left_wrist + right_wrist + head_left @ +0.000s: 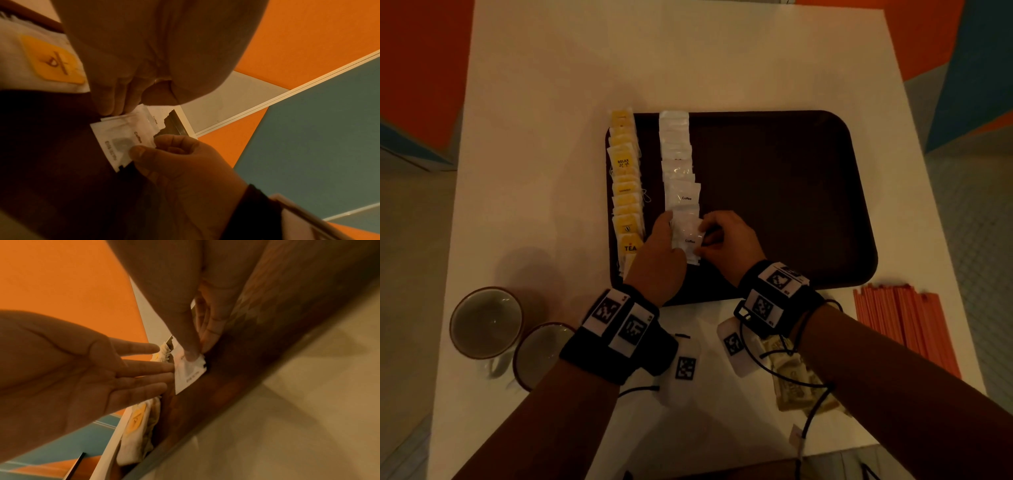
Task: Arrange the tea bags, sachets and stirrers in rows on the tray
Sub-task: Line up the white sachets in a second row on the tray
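A dark brown tray (774,192) carries a row of yellow tea bags (625,185) along its left edge and a row of white coffee sachets (678,154) beside it. At the near end of that row, my right hand (705,236) pinches the front coffee sachet (688,236) by its right edge, thumb on top (191,353). My left hand (666,226) lies with straight fingers (160,369) against the sachet's (189,374) left edge. Orange stirrers (904,325) lie in a bundle on the table right of the tray.
Two cups (486,322) (541,353) stand at the front left of the white table. A pile of pale yellow sachets (794,380) lies under my right forearm. The tray's right half holds nothing. Orange and blue floor panels surround the table.
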`<state>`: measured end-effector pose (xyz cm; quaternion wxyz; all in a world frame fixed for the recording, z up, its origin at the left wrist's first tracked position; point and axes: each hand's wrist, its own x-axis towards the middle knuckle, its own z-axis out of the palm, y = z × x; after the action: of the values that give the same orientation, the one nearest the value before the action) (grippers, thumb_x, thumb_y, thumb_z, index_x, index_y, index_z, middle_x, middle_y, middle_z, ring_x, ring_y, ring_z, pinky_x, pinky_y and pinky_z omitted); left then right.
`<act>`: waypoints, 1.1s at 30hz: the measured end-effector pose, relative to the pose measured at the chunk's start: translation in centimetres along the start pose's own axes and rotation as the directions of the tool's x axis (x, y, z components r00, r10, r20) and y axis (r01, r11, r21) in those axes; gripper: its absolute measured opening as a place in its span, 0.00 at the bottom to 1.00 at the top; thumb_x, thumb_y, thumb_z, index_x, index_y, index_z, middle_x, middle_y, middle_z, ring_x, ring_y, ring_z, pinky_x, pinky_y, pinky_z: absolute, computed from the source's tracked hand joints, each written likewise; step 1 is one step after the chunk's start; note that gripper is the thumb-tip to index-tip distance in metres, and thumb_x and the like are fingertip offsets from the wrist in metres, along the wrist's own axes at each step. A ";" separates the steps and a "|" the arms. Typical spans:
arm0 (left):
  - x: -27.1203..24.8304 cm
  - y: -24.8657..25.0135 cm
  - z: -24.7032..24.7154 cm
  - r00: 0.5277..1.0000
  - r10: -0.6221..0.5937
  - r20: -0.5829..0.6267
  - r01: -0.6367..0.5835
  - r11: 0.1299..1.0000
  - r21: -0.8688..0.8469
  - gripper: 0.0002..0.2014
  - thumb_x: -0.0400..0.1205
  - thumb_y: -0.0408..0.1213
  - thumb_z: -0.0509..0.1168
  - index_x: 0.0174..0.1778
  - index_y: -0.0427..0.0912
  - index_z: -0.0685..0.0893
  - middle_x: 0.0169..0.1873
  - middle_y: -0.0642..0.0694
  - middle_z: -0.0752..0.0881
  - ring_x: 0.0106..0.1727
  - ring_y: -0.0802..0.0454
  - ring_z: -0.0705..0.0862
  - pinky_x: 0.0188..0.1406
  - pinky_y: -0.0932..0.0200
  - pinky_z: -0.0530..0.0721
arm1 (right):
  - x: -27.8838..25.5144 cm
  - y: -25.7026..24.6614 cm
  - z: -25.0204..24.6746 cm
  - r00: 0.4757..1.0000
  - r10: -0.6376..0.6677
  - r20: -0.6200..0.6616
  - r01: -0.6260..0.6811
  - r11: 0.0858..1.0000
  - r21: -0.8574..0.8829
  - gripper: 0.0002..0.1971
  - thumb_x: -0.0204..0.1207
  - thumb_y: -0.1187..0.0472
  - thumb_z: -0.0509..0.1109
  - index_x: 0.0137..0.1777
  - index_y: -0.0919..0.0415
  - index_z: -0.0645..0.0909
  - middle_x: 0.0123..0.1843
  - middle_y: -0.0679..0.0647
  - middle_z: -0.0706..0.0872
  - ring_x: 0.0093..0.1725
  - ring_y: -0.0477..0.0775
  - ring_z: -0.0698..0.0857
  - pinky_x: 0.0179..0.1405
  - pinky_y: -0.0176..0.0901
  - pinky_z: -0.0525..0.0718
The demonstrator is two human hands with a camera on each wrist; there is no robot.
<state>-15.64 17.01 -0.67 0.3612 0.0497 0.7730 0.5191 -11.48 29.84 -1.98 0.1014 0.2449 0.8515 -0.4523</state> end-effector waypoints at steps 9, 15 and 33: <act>0.1 -1.0 0.2 1.000 0.003 0.015 -0.004 0.999 0.046 0.32 0.79 0.19 0.51 0.79 0.41 0.56 0.71 0.41 0.72 0.63 0.51 0.76 0.64 0.54 0.77 | -0.1 0.6 -0.1 0.998 -0.056 -0.012 0.057 0.997 0.050 0.15 0.68 0.72 0.73 0.53 0.61 0.79 0.66 0.54 0.75 0.50 0.44 0.80 0.42 0.26 0.82; 0.1 -0.5 -0.1 0.999 0.036 0.003 -0.036 0.999 0.030 0.31 0.79 0.18 0.51 0.78 0.41 0.58 0.62 0.48 0.73 0.58 0.54 0.76 0.56 0.61 0.79 | -0.3 0.9 -0.3 0.996 -0.084 0.007 0.084 0.995 0.046 0.14 0.69 0.71 0.73 0.53 0.61 0.80 0.68 0.52 0.75 0.51 0.40 0.78 0.41 0.16 0.79; 1.7 -1.0 -0.6 0.999 0.051 -0.009 -0.051 0.998 -0.046 0.30 0.76 0.22 0.53 0.76 0.43 0.62 0.69 0.43 0.74 0.66 0.45 0.77 0.68 0.39 0.77 | -0.1 0.5 -1.0 0.998 -0.058 0.001 0.057 0.987 0.153 0.15 0.73 0.72 0.69 0.58 0.60 0.80 0.70 0.52 0.76 0.63 0.41 0.76 0.64 0.32 0.77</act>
<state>-16.95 16.85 -2.19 0.3462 0.0590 0.7605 0.5462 -11.09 30.86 -1.71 0.0717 0.2260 0.8207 -0.5199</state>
